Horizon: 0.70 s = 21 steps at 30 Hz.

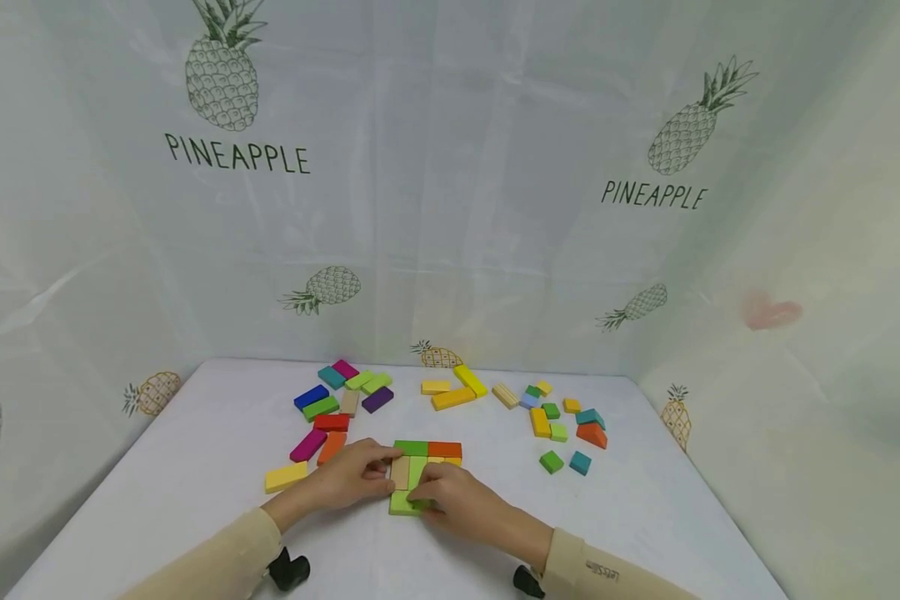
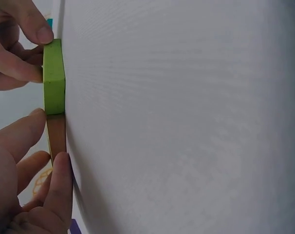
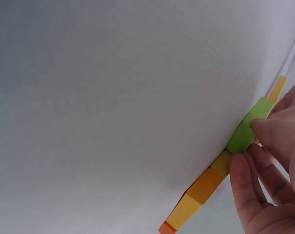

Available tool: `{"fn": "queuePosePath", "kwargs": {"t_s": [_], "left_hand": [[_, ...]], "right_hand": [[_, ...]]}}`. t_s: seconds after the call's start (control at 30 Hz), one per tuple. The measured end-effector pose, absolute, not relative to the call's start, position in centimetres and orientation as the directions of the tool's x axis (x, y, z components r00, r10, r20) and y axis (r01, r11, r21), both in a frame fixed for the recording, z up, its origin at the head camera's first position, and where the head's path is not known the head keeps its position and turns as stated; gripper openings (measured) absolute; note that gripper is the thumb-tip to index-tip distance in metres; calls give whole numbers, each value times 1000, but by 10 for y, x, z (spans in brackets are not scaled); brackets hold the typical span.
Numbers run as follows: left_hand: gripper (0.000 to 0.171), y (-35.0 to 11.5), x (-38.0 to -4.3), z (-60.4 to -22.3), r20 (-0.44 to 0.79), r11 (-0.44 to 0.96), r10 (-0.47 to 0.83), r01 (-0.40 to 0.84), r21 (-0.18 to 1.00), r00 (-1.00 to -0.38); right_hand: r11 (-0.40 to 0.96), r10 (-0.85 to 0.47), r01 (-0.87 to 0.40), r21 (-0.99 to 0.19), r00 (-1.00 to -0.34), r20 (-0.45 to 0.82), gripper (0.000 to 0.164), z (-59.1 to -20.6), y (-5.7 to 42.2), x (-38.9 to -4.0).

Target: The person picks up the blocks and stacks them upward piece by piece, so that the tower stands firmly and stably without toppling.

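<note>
While right fingers [image 3: 280,137] pinch a lime block [image 3: 243,134], spread left fingers [image 2: 57,192] touch its neighbour [image 2: 56,134].

You've got a white counter [image 1: 630,517] with pale sheeting [image 1: 450,217] hanging behind it and along both sides. Big pineapple prints [image 1: 222,85] and PINEAPPLE lettering [image 1: 237,154] sit above its far edge, yellow pineapples [image 1: 441,357] just beyond its rim, plus a blurry reddish smudge [image 1: 772,312] off to its right. Light's pretty soft.

Tabletop [image 1: 513,467] gap between right hand [image 1: 468,502] and right-side blocks [image 1: 558,432]
</note>
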<state>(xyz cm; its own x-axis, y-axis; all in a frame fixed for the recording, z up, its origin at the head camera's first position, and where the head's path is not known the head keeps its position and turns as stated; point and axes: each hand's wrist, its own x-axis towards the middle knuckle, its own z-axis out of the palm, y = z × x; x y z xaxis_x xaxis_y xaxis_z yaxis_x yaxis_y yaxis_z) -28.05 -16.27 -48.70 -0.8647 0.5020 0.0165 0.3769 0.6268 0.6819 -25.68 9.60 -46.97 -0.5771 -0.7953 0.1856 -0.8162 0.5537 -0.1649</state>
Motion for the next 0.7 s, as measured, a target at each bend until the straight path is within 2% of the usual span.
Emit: {"fn": "queuePosePath", "kwargs": {"t_s": [0.33, 0.43, 0.7], "left_hand": [[56, -161, -278, -485, 13, 635, 487, 365, 681, -873], [57, -160, -279, -487, 21, 632, 489, 372, 680, -872], [58, -158, -279, -488, 15, 645, 473, 358, 675, -881]], "right_hand": [[553, -790, -809, -199, -585, 184, 28, -471, 93, -259], [553, -784, -798, -241, -596, 173, 27, -469, 97, -260], [639, -673, -684, -353, -719, 174, 27, -452, 135, -288]]}}
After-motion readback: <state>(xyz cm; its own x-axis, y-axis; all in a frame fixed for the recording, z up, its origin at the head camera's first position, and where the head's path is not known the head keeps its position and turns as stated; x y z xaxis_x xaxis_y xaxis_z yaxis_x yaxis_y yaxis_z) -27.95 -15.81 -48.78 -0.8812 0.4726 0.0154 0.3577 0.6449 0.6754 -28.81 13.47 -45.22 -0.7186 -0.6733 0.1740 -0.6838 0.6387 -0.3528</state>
